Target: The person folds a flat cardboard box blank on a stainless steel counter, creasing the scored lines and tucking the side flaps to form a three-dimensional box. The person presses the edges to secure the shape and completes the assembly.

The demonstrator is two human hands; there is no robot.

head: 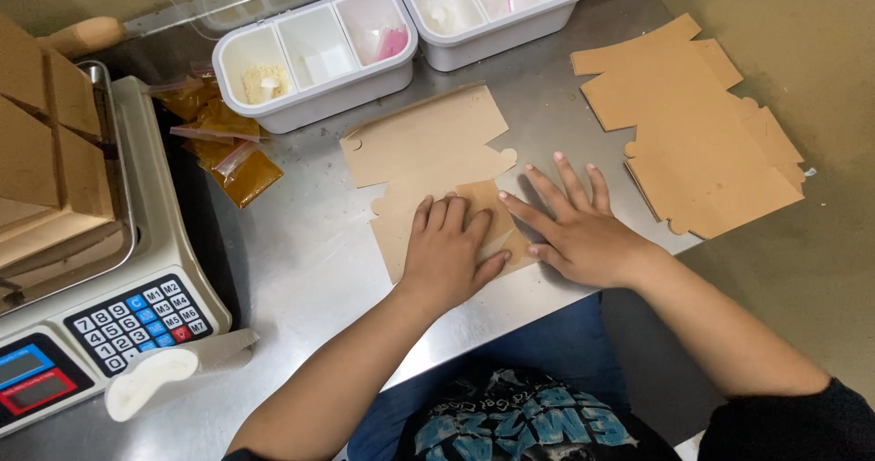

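Steel tabletop (310, 269) carries, from the left, a weighing scale (100, 269), sachets of yellow powder (228, 155) and two white divided trays (314, 55). At centre lies a flat brown cardboard box blank (424, 155). The left hand (447, 251) presses a folded flap down, palm flat, gripping nothing; the right hand (579, 228) lies spread beside it, fingers open. A crisp crease wants firm, even pressure along the fold line. More blanks (702, 142) are stacked rightward.
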